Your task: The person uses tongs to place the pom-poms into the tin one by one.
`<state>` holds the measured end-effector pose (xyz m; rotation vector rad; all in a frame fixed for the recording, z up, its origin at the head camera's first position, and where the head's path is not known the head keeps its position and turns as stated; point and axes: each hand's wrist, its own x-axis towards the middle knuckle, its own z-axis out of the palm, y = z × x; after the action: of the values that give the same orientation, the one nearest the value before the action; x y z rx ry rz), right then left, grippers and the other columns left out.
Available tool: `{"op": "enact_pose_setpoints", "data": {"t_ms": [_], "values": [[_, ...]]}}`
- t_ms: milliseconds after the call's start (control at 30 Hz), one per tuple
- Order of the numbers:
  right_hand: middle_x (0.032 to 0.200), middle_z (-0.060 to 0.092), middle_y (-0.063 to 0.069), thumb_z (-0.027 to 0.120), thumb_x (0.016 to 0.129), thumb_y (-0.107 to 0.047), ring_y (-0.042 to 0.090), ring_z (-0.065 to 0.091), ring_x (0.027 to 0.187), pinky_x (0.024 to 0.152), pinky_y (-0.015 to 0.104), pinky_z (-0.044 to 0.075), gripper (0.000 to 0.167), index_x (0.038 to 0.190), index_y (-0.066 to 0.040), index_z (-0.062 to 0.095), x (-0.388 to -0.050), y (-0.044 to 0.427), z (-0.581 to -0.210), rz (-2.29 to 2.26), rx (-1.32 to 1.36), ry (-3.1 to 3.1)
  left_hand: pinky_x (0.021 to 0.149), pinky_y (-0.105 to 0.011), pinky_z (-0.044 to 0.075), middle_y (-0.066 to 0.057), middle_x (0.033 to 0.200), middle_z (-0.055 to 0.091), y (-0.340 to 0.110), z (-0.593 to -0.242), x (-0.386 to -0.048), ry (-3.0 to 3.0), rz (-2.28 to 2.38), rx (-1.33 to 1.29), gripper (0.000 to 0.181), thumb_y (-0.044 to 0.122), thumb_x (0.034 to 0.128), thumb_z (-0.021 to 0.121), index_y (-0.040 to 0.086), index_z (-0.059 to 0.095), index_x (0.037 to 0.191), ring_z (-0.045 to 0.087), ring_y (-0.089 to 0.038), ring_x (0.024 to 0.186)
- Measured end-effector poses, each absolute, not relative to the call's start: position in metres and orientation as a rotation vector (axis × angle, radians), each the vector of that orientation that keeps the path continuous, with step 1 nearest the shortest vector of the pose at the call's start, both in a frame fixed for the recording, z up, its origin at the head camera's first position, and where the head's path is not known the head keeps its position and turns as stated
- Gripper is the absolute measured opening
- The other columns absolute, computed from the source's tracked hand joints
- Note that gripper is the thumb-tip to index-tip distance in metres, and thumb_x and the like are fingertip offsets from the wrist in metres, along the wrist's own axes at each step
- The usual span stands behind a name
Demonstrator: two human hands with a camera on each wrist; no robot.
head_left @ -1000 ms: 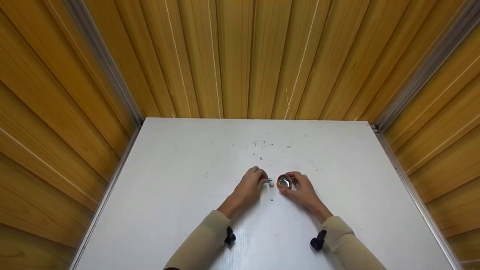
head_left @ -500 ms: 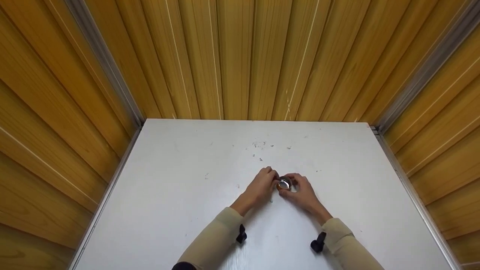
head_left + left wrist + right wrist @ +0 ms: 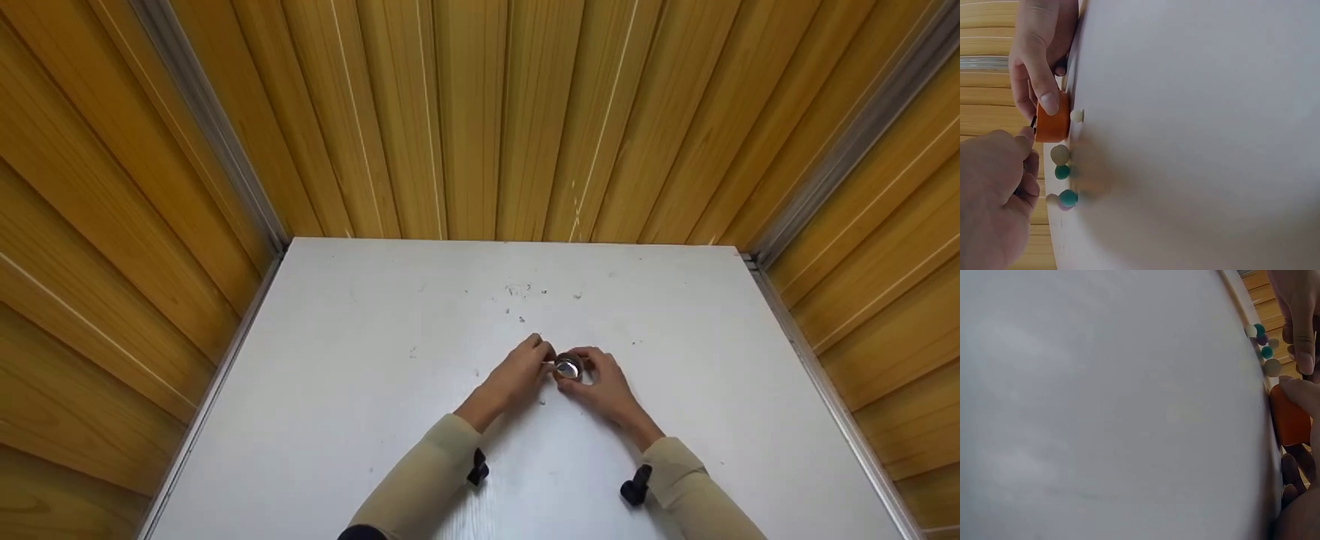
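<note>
In the right hand [image 3: 604, 384] rests a plain orange cup [image 3: 1053, 126].

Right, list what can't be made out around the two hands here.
Head view: contents of the round, silvery-lined orange cup, too small to read.
Left wrist: most of the slim dark object, covered by the left hand.
Left wrist: most of the small purple ball, behind a small teal ball.
Right wrist: part of the right hand, cut off by the right edge.

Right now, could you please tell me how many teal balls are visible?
2: one teal ball beside the large beige ball, the other teal ball farther from the orange container. Others may be hidden.
</note>
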<state>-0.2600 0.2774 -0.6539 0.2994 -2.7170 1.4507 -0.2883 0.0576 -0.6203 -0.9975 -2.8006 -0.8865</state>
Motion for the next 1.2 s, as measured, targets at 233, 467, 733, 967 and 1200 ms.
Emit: {"op": "enact_pose_setpoints", "data": {"t_ms": [233,467,733,967,1200], "values": [[0.122,0.067,0.003,0.093,0.083,-0.032,0.024,0.054,0.114,0.103,0.048,0.037,0.062,0.135,-0.012,0.066,-0.259,0.276,-0.653,1.434,0.311,-2.707,0.094,-0.027,0.052,-0.004,0.112,0.054,0.042,-0.614,-0.283,-2.872,-1.007,-0.930,0.016,0.014,0.1056,0.067,0.005,0.064,0.118,0.059,-0.015,0.104],[0.125,0.067,0.004,0.093,0.083,-0.034,0.024,0.054,0.115,0.104,0.048,0.038,0.064,0.136,-0.011,0.066,-0.261,0.275,-0.653,1.436,0.300,-2.703,0.092,-0.026,0.053,-0.001,0.113,0.056,0.017,-0.617,-0.271,-2.906,-1.042,-0.912,0.016,0.013,0.1056,0.067,0.007,0.065,0.120,0.059,-0.010,0.102],[0.124,0.066,0.002,0.093,0.084,-0.032,0.023,0.054,0.117,0.105,0.049,0.039,0.060,0.135,-0.014,0.066,-0.257,0.274,-0.655,1.431,0.262,-2.716,0.090,-0.026,0.053,0.004,0.112,0.055,0.004,-0.630,-0.255,-2.919,-1.134,-0.928,0.015,0.018,0.1074,0.065,0.011,0.067,0.121,0.057,-0.007,0.099],[0.124,0.066,0.003,0.092,0.085,-0.034,0.023,0.054,0.115,0.104,0.048,0.039,0.063,0.137,-0.013,0.065,-0.256,0.273,-0.656,1.429,0.275,-2.717,0.092,-0.029,0.052,0.005,0.114,0.055,0.002,-0.640,-0.242,-2.902,-1.232,-0.951,0.014,0.017,0.1084,0.063,0.011,0.066,0.121,0.056,-0.006,0.102],[0.125,0.066,0.003,0.092,0.085,-0.033,0.023,0.054,0.116,0.105,0.048,0.038,0.061,0.136,-0.014,0.066,-0.257,0.273,-0.656,1.424,0.258,-2.725,0.092,-0.027,0.052,0.006,0.114,0.056,0.005,-0.643,-0.239,-2.889,-1.212,-0.942,0.014,0.019,0.1072,0.065,0.012,0.067,0.120,0.056,-0.005,0.102]]}}
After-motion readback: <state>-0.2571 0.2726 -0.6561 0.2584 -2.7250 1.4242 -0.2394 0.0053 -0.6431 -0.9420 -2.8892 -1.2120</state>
